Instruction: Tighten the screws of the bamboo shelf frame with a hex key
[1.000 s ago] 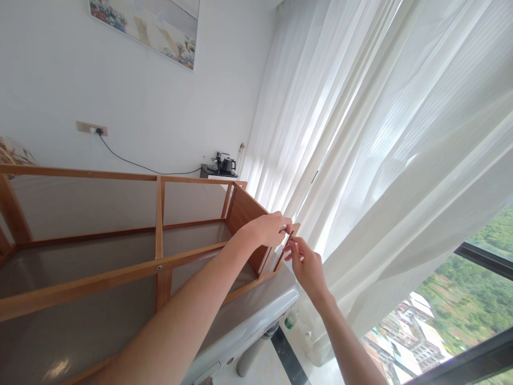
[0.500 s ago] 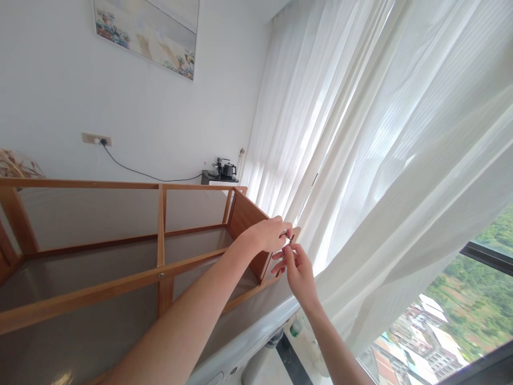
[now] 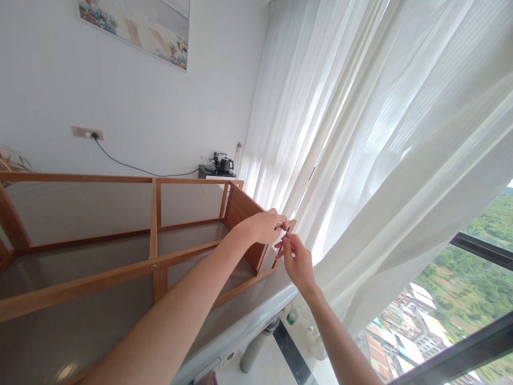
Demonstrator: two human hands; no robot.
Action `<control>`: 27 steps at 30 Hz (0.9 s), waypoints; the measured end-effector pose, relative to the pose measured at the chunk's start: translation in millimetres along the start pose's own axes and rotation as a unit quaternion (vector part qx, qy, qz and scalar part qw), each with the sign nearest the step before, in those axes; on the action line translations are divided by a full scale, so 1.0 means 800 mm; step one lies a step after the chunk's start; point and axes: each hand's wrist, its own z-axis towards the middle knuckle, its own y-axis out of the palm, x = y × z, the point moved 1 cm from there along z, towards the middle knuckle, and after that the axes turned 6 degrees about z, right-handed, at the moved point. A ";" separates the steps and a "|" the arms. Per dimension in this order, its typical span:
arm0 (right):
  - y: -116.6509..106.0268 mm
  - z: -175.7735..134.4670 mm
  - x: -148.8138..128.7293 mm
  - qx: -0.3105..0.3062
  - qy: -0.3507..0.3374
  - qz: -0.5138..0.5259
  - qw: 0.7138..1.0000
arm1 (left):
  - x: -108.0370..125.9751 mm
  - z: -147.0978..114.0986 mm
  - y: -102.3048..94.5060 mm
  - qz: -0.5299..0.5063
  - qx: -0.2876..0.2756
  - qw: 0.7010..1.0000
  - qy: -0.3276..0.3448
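Note:
My left hand [image 3: 264, 227] reaches out to the far end of a brown wooden frame [image 3: 154, 219], its fingers closed in a pinch. Just below it my right hand [image 3: 297, 262] is closed too, thumb and index finger together. Between the fingertips shows a small dark, thin piece [image 3: 286, 230], too small for me to name. Both hands are at the frame's right end, beside a wooden end panel [image 3: 245, 222]. A bolt head [image 3: 153, 266] sits in the near rail.
Long white curtains [image 3: 352, 160] hang right beside my right hand. A black kettle [image 3: 226, 165] stands on a small cabinet by the wall, its cord running to a socket [image 3: 87, 133]. A plastic bottle [image 3: 293, 314] is on the floor below, near a grey cylinder [image 3: 256, 347].
The view has shifted slightly, so the frame and wall appear a little further left and up. My hands stay together at the frame's end, fingers slightly rearranged around the small piece.

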 end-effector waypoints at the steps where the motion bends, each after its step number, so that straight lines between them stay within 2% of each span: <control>1: 0.000 -0.001 0.000 -0.001 -0.001 0.001 1.000 | 0.000 0.000 0.000 -0.001 0.000 1.000 0.001; 14: 0.001 0.001 0.002 -0.005 -0.001 0.014 1.000 | 0.002 -0.002 -0.001 0.008 0.001 1.000 -0.006; 23: -0.022 0.011 0.007 -0.046 -0.037 -0.089 0.994 | 0.002 -0.004 -0.003 0.007 -0.001 1.000 -0.004; 25: -0.025 0.012 0.005 -0.053 -0.030 -0.095 0.994 | 0.001 -0.004 -0.002 0.005 0.002 1.000 0.003; 27: -0.022 0.011 0.001 -0.062 -0.003 -0.057 0.996 | 0.000 -0.003 0.000 0.003 0.010 1.000 0.009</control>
